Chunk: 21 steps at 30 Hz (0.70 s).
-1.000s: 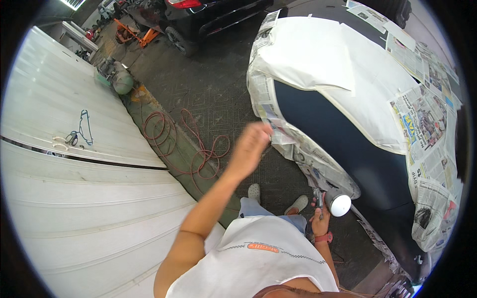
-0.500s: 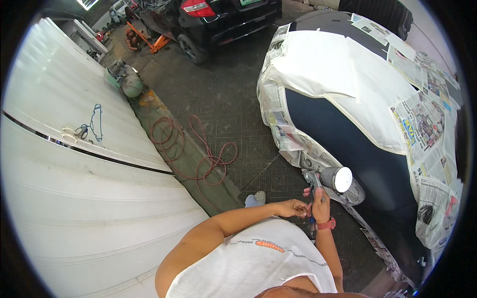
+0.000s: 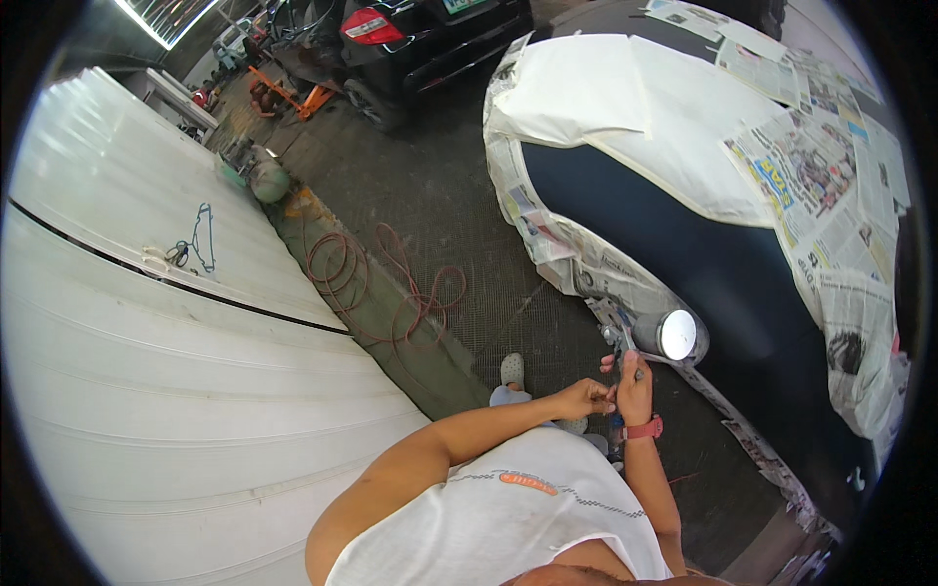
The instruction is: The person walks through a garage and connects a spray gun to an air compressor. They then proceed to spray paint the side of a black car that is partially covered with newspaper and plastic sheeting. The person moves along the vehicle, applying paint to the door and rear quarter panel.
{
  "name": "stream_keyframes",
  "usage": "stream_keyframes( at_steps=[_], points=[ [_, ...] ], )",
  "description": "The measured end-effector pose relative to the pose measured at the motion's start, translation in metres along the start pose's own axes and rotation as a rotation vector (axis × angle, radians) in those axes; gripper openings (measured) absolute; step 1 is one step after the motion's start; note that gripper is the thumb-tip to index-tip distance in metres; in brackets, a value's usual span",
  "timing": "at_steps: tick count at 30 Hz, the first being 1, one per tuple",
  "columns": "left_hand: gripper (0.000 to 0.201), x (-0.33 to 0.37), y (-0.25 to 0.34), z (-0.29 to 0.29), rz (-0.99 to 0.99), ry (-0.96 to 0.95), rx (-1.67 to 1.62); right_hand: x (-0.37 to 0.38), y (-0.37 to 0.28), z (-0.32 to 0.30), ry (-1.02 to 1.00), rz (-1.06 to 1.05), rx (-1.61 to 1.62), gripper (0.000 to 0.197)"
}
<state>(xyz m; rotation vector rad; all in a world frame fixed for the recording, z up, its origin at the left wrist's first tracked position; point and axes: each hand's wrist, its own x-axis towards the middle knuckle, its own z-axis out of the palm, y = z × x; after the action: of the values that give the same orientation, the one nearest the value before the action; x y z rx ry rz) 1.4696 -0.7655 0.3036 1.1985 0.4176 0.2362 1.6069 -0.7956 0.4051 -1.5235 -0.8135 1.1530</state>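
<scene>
My right hand [image 3: 635, 386], with a red watch on its wrist, is wrapped round the handle of a spray gun [image 3: 614, 337]. The gun's grey cup [image 3: 650, 332] with a white top faces up beside the masked car. Close against the handle's lower part is my left hand [image 3: 586, 398], its fingers pinched together. What they grip is hidden. Just beyond the gun is the car's dark matte panel [image 3: 674, 239], bordered by white masking paper [image 3: 586, 93] and newspaper [image 3: 811, 166].
A red hose [image 3: 420, 303] lies in loops on the floor to the left, near a green air compressor tank [image 3: 267, 181]. White metal panels [image 3: 195, 371] line the left side. A black car [image 3: 430, 49] and an orange jack [image 3: 303, 98] stand at the back, where another person [image 3: 262, 98] crouches.
The view has shifted, so the masked car sits higher and further left in it. My right hand and the gun stay close to the car, and my left hand keeps by the handle.
</scene>
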Motion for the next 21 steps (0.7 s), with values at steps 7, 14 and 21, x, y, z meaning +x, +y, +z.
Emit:
stream_keyframes(
  at_steps=[7,14,21],
  points=[
    [0.016,0.017,0.048,0.069,-0.294,0.07,0.146,-0.038,0.014,-0.054,0.227,-0.014,-0.105,0.047],
    [0.023,0.051,-0.032,0.088,-0.102,-0.078,0.008,-0.05,0.042,-0.089,0.413,-0.258,-0.149,0.047],
    [0.042,0.045,-0.015,0.092,-0.177,0.016,0.553,-0.051,0.089,-0.137,0.6,-0.169,-0.034,0.047]
  ],
)
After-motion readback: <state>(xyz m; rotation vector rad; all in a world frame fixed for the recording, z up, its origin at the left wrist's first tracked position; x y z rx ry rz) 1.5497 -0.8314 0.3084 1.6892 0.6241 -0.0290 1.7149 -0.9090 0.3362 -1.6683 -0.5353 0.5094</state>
